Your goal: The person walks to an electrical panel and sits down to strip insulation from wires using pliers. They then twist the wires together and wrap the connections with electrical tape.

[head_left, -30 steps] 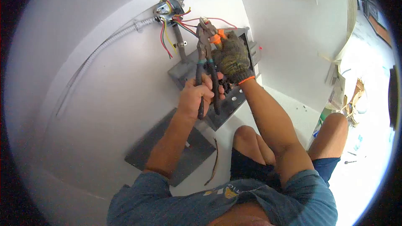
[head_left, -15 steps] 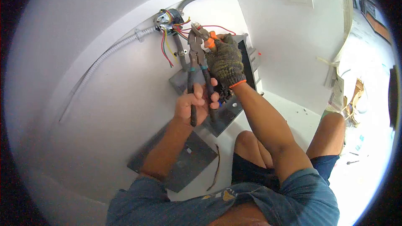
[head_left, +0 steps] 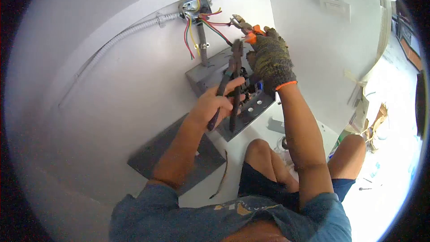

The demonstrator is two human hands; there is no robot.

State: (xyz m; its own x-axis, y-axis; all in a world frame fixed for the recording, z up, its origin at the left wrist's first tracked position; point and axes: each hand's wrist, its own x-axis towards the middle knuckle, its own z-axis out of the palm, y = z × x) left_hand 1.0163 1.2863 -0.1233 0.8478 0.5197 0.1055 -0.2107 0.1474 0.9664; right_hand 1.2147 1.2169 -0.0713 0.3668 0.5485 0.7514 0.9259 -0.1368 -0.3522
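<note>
Left hand (head_left: pixel 211 106) around dark-handled pliers (head_left: pixel 237 53), gloved right hand (head_left: pixel 272 60) around orange-handled pliers (head_left: pixel 250 39), before white walls (head_left: pixel 121 85)

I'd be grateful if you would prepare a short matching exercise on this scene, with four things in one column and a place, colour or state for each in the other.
Things:
1. Dark-handled pliers
2. Orange-handled pliers
3. Switch plate
4. Round box

Descriptions:
A. White, on the wall
B. In the gloved right hand
C. Coloured wires sticking out
D. In the bare left hand

Pairs: 1-D, 2-B, 3-A, 4-C
</note>
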